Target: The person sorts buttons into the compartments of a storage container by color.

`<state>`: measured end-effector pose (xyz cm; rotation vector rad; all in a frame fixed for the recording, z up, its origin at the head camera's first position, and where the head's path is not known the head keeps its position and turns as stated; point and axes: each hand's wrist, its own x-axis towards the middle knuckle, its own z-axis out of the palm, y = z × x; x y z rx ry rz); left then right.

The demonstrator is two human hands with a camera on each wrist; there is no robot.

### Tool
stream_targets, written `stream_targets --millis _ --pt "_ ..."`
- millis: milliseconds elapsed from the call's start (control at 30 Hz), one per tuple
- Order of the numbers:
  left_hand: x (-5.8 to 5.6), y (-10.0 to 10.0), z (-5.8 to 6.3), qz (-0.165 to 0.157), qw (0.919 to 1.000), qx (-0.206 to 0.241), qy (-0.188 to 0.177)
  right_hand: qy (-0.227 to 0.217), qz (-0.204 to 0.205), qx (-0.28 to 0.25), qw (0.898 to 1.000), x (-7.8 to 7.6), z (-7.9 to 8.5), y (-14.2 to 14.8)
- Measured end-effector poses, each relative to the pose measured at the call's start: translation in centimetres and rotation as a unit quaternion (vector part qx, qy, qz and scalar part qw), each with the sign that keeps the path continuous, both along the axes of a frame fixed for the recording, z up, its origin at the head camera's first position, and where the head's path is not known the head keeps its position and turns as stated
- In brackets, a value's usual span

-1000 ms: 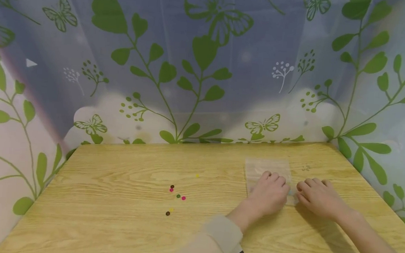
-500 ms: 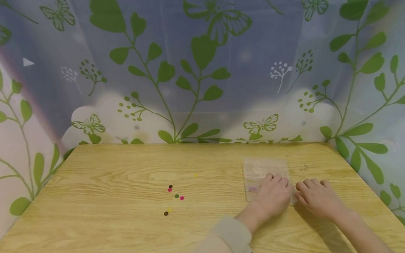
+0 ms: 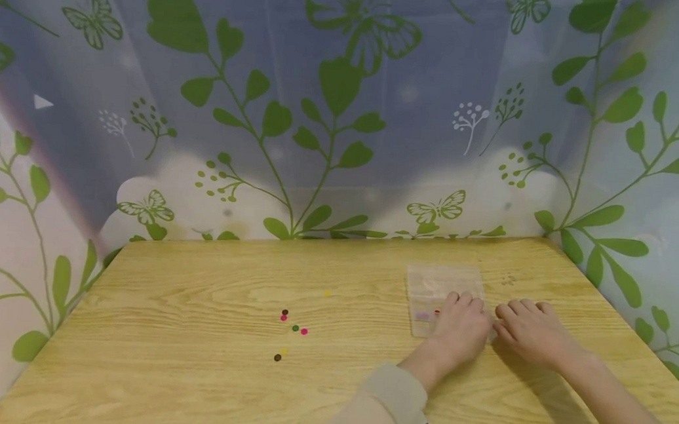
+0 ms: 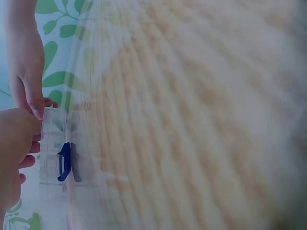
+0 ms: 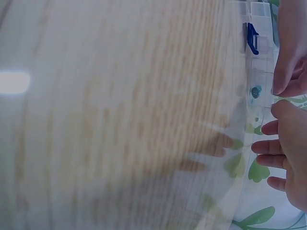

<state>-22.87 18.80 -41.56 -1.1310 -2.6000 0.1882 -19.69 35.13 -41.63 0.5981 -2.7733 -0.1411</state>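
Observation:
A clear plastic compartment box lies on the right part of the table, with purple and red bits showing inside it. Its blue latch shows in both wrist views, and teal pieces sit in a compartment near one end. My left hand covers the box's near right part, its thumb at the edge. Close beside it, my right hand reaches to the box's right end, thumb at the corner and the other fingers spread apart in the right wrist view. The thumb tips nearly meet there.
Several small round coloured discs lie scattered left of the box, one yellow disc farther back. Tiny translucent pieces lie behind the right hand. A leaf-patterned curtain stands behind the wooden table.
My left hand has slid slightly right over the box towards the right hand, uncovering the purple and red bits. The right hand has hardly moved.

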Motion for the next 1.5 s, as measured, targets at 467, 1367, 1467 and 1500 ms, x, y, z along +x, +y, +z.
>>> stream_targets --millis 467,1367,1467,1500 --pt "-0.7 -2.5 0.9 -0.001 0.9997 -0.021 0.011 -0.028 -0.016 -0.011 0.999 0.0 0.2 -0.2" --pt "-0.5 -10.4 2.6 -0.044 0.9968 -0.002 0.068 -0.046 -0.008 -0.015 0.999 -0.2 0.4 -0.6" --pt "-0.2 -10.9 2.7 -0.051 0.9953 0.006 0.083 -0.046 -0.005 -0.015 0.999 -0.3 0.4 -0.7" --pt "-0.2 -11.2 2.8 -0.056 0.9942 0.011 0.091 -0.046 -0.004 -0.016 0.999 -0.3 0.4 -0.7"
